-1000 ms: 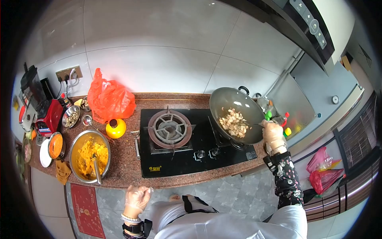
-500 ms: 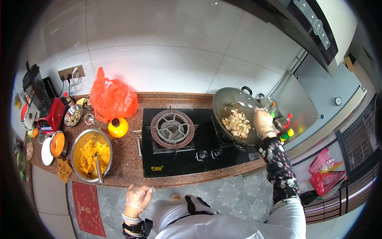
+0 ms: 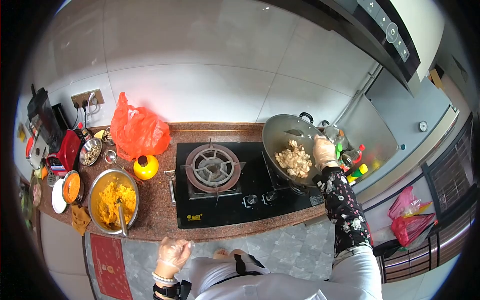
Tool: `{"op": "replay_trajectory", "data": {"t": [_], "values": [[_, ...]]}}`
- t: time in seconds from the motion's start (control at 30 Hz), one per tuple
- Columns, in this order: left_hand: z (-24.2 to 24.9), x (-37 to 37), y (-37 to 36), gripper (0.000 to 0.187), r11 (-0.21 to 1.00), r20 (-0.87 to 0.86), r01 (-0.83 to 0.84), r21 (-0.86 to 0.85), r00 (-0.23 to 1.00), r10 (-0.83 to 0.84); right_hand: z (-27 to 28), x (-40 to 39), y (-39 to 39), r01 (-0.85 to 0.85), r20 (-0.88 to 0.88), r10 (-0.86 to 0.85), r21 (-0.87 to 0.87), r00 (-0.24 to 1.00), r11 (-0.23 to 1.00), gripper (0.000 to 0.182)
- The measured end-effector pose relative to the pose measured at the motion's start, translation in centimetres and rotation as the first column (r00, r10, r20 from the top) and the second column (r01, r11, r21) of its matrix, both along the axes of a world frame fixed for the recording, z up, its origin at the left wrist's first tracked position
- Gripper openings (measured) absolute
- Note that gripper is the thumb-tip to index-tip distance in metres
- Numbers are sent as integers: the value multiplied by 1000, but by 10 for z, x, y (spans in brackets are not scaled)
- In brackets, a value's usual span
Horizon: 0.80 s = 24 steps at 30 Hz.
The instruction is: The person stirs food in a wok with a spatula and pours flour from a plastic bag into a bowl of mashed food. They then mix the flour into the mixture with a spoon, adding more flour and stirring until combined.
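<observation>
My right hand [image 3: 326, 151], in a clear glove, is closed around the handle of a spatula at the right side of the wok. The spatula's dark blade [image 3: 295, 132] rests inside the wok [image 3: 276, 131], near its far side. Pale brown chopped pieces [image 3: 294, 160], perhaps meat or mushroom, lie heaped in the wok, which sits on the right burner of the black gas stove [image 3: 230, 210]. My left hand [image 3: 174, 251], also gloved, hangs in front of the counter edge with its fingers curled and nothing visible in them.
On the left counter stand a steel bowl [image 3: 93, 200] of yellow mash with a spoon, a yellow round container [image 3: 146, 169], a red plastic bag [image 3: 137, 132] and a red blender [image 3: 67, 150]. Bottles [image 3: 357, 172] stand right of the wok. A range hood [image 3: 370, 50] overhangs the stove.
The view has tilted slightly. My right hand has moved a little away from me along the wok's right side, and the spatula blade has shifted in the wok. My left hand stays curled.
</observation>
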State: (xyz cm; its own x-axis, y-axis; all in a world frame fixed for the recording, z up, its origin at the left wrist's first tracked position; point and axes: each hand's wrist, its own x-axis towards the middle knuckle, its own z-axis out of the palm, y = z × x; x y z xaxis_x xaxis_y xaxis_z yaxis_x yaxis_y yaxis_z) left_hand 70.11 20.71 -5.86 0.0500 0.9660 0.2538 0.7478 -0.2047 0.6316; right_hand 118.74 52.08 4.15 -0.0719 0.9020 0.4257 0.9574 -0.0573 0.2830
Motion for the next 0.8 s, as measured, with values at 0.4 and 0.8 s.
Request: {"op": "replay_trajectory", "data": {"t": [0.4, 0.8], "values": [[-5, 2, 8, 16, 999, -35, 40, -5, 999, -40, 48, 21, -101, -10, 89, 15, -54, 996, 999, 19], [-2, 13, 12, 17, 980, -41, 170, 101, 985, -167, 38, 12, -128, -11, 38, 17, -152, 999, 988, 19]]}}
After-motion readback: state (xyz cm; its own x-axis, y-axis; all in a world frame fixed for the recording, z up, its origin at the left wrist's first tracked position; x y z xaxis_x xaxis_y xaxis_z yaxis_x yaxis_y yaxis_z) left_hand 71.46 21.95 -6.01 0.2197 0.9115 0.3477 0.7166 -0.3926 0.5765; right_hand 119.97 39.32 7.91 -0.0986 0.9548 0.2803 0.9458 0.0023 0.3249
